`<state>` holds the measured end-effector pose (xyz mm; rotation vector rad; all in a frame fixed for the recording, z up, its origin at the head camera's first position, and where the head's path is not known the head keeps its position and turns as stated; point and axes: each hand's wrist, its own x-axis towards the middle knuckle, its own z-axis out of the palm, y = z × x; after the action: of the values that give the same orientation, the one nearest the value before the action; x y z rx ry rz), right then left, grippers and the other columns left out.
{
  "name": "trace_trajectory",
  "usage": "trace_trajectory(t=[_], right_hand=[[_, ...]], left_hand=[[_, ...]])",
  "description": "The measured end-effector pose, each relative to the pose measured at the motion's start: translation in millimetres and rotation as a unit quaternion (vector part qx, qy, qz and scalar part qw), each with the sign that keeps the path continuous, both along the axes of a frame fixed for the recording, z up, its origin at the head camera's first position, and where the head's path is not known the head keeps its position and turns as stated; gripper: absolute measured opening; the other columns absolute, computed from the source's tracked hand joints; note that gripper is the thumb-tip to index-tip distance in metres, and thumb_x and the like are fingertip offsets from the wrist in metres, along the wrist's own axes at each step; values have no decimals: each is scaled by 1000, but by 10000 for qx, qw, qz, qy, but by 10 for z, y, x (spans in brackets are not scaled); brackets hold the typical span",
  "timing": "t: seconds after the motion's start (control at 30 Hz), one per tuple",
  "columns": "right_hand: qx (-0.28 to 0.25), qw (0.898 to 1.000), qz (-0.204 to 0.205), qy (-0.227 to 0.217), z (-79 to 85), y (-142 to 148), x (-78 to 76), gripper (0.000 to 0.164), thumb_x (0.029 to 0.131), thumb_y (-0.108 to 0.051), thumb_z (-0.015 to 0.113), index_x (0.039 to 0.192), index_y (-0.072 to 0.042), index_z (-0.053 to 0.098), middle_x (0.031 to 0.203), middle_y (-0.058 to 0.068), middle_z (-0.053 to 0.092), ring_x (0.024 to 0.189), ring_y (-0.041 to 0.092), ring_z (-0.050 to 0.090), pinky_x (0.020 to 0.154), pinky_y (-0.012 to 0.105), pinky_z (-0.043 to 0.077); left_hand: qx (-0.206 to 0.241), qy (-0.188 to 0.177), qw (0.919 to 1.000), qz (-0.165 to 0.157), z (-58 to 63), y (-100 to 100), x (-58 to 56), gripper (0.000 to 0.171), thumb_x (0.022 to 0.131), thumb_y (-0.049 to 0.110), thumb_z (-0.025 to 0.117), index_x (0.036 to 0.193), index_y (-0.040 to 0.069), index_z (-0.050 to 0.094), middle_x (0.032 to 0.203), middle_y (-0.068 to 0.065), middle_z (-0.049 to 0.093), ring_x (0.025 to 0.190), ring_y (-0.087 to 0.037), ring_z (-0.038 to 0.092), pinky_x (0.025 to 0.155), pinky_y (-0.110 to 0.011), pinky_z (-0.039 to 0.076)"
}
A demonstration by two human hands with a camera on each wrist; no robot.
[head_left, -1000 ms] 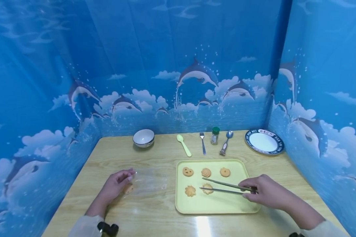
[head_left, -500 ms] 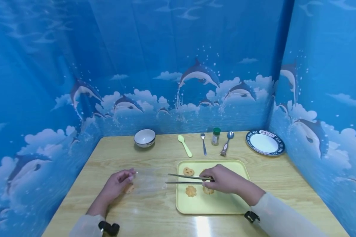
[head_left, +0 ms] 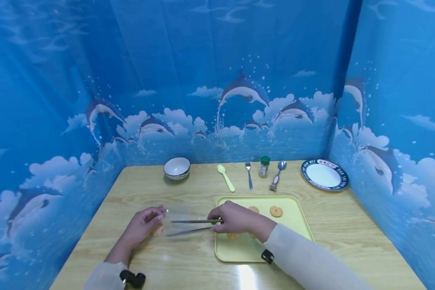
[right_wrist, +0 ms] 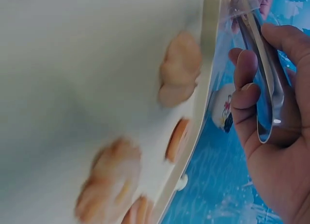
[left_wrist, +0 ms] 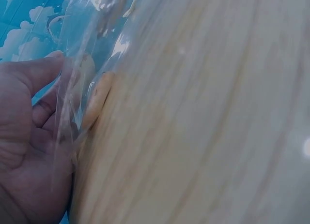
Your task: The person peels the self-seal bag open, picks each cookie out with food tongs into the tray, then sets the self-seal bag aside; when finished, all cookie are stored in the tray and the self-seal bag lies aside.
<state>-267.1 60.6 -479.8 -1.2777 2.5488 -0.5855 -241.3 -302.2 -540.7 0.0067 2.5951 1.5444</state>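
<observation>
In the head view my left hand (head_left: 143,226) pinches the near left end of a clear plastic bag (head_left: 179,213) on the table. A round cookie (head_left: 157,230) lies by its fingers, seen through the film in the left wrist view. My right hand (head_left: 235,217) grips metal tongs (right_wrist: 269,74) and reaches left across the tray's left edge. Their two arms stand apart over the bag, with nothing visible between the tips. Whether the tips are inside the bag, I cannot tell. Several cookies (right_wrist: 181,69) lie on the yellow tray (head_left: 235,255), partly hidden under the right hand and forearm.
Along the back of the table are a white bowl (head_left: 177,168), a pale green spoon (head_left: 226,178), a fork (head_left: 249,176), a green-capped jar (head_left: 264,166), a metal spoon (head_left: 277,175) and a dark-rimmed plate (head_left: 324,175). Dolphin-printed curtains (head_left: 188,80) stand behind and beside.
My right hand has moved left with the tongs, from over the tray's right side to its left edge, bringing the tips over the bag. The left hand stays in place.
</observation>
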Motion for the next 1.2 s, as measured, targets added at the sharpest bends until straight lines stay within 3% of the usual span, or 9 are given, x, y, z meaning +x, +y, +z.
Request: trace_trajectory(t=[0.33, 0.57, 1.2], right_hand=[[8, 9999, -84, -85, 22, -298, -14, 43, 94, -35, 73, 132, -17, 67, 124, -6, 73, 107, 6, 70, 96, 24, 57], [-3, 9998, -120, -185, -4, -403, -26, 45, 93, -35, 74, 134, -16, 66, 119, -6, 74, 101, 2, 69, 91, 20, 57], [90, 9997, -207, -66, -82, -549, -33, 40, 91, -35, 76, 127, -18, 69, 114, -5, 75, 87, 0, 66, 80, 18, 56]], left_hand=[[35, 68, 9999, -80, 4, -10, 2, 20, 100, 32, 64, 108, 14, 66, 146, 1, 60, 152, -29, 37, 126, -56, 24], [29, 76, 9999, -84, -12, -4, 1, 24, 99, 37, 65, 108, 15, 66, 146, 1, 60, 151, -29, 37, 126, -55, 25], [58, 108, 9999, -52, -16, -4, 6, 15, 101, 28, 64, 106, 14, 67, 145, -1, 62, 150, -29, 39, 126, -55, 25]])
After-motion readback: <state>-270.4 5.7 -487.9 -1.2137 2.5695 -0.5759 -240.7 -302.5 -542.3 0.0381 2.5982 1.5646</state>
